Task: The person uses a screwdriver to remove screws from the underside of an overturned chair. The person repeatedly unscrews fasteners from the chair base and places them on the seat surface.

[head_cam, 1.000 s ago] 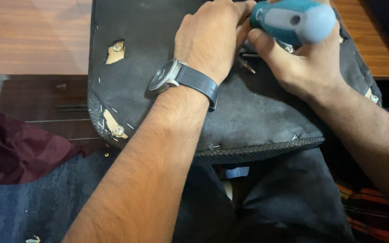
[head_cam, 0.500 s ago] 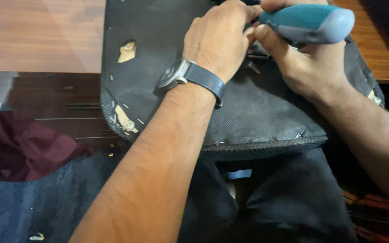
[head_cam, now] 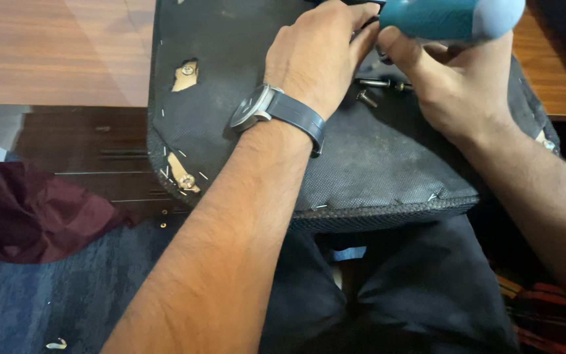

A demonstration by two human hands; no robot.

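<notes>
Wooden bench [head_cam: 54,52] behind, black seat pad [head_cam: 375,164] under both hands, left hand [head_cam: 316,56] curled, pinched at tool tip, contents hidden, right hand [head_cam: 456,88] wrapped round teal screwdriver [head_cam: 450,16], loose screws [head_cam: 378,85] btwn hands.

Screwdriver [head_cam: 450,16] top cut off by upper edge; tip hidden behind left-hand fingers [head_cam: 335,29]. Seat [head_cam: 375,151] far end unseen.

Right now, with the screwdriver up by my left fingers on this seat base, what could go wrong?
1. The left hand sits right beside the working end of the teal-handled screwdriver that the right hand grips; a slip could jab the fingers.
2. Loose bolts lie on the black seat underside; they may roll off onto the carpet.
3. The seat overhangs the wooden table onto the lap, so hard pressing might tip it.
</notes>
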